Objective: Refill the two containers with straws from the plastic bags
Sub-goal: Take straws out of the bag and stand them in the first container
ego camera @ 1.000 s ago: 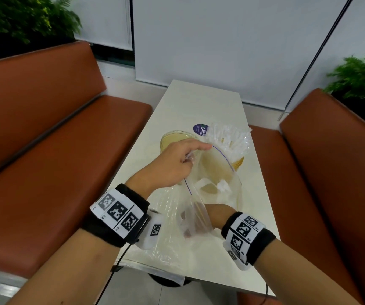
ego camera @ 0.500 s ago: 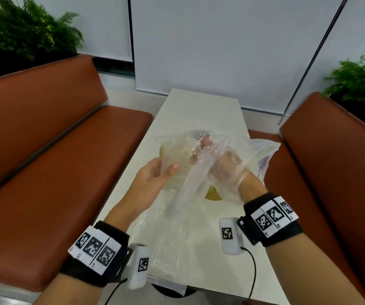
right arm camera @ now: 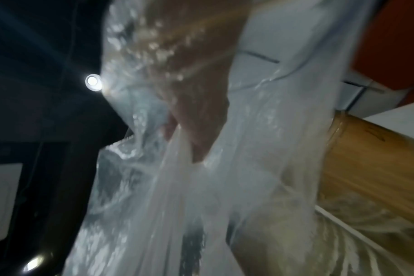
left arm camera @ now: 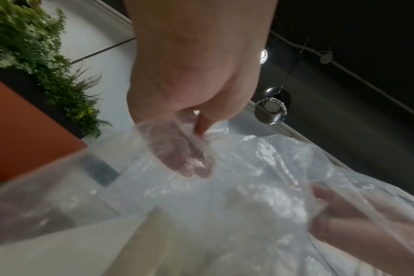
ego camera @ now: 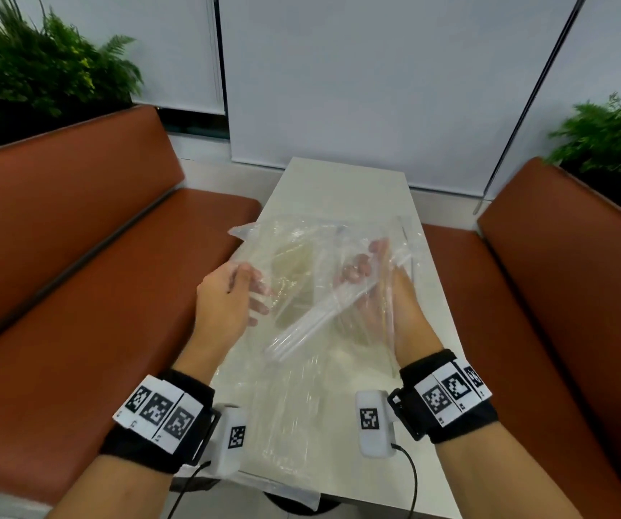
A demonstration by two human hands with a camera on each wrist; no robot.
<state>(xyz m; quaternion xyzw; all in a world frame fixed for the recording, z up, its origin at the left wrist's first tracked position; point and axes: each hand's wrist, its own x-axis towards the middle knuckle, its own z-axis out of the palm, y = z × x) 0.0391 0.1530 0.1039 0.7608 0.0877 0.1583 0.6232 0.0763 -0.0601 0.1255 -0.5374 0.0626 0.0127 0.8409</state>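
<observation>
At the centre of the head view, the right hand (ego camera: 380,294) sits inside a crinkled clear plastic bag (ego camera: 312,256), its fingers curled round a bundle of clear plastic straws (ego camera: 305,327) that slants down toward lower left. The left hand (ego camera: 226,305) pinches the bag's left edge between thumb and fingers, holding it up above the long white table (ego camera: 338,185). Behind the film, a tan round container (right arm camera: 366,158) stands on the table. Another flat clear plastic bag (ego camera: 286,443) lies on the table's near end, between the wrists.
</observation>
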